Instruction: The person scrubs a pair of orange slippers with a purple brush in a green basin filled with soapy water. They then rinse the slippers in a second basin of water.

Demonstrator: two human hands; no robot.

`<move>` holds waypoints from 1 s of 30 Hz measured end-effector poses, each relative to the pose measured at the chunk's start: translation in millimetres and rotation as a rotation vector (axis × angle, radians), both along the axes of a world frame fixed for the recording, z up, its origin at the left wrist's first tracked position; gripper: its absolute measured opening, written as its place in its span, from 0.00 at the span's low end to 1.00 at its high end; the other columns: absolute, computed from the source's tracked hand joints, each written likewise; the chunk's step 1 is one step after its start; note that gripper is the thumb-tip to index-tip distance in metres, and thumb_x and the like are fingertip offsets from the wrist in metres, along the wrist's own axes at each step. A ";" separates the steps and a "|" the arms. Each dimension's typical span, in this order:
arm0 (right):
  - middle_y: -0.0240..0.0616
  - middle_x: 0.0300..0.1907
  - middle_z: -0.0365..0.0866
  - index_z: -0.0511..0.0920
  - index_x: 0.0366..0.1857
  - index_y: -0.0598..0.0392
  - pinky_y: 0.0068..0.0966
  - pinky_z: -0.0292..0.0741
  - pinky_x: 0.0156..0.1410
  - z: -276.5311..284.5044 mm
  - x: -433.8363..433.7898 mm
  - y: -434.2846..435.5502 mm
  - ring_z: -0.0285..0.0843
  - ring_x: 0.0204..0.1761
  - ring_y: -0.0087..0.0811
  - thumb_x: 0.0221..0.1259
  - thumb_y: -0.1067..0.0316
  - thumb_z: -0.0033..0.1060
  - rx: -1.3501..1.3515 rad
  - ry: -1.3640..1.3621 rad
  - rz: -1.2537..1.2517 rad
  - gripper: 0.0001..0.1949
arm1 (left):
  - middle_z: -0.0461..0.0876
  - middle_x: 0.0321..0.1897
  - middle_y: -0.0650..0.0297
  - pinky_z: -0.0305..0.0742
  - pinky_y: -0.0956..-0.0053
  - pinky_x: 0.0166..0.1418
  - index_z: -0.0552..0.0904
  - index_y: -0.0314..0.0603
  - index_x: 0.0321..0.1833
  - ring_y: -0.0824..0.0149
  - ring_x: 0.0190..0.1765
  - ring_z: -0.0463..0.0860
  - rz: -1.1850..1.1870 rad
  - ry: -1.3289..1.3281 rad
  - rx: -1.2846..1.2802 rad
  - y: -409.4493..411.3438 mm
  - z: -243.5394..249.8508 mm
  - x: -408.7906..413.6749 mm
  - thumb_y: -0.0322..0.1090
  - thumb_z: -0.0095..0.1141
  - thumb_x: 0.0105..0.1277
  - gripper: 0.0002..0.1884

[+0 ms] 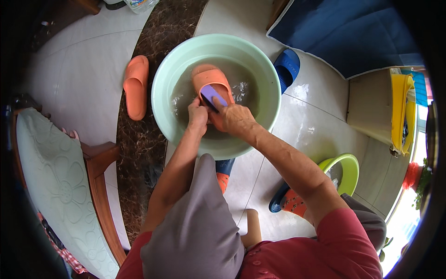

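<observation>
An orange slide slipper (210,78) is held over murky water (181,104) inside a pale green basin (160,101). My left hand (198,117) grips the slipper's near side edge. In my right hand (237,118) is a purple-backed scrub brush (212,94), its dark bristle side against the slipper's opening just behind the strap. The slipper's heel is partly hidden by my hands. Another orange slipper (136,89) lies on the floor left of the basin.
A blue slipper (288,68) lies beyond the basin's right rim. A yellow-green bucket (353,171) stands at the right, near my foot. A wooden furniture frame with a pale cushion (66,185) borders the left. Dark blue cloth (348,31) hangs at upper right.
</observation>
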State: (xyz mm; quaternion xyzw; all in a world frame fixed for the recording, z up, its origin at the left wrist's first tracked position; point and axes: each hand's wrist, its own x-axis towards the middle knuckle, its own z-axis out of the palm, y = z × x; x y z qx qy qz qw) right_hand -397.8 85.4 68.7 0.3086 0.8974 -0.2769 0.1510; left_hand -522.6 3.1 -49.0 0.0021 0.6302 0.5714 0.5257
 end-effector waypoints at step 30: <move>0.64 0.43 0.84 0.75 0.69 0.51 0.49 0.81 0.53 -75.1 -27.5 117.9 0.84 0.45 0.62 0.72 0.62 0.48 -0.050 0.210 -0.182 0.23 | 0.81 0.63 0.52 0.75 0.68 0.62 0.69 0.41 0.78 0.60 0.57 0.82 -0.099 0.521 -0.146 7.9 26.4 -8.2 0.30 0.41 0.69 0.31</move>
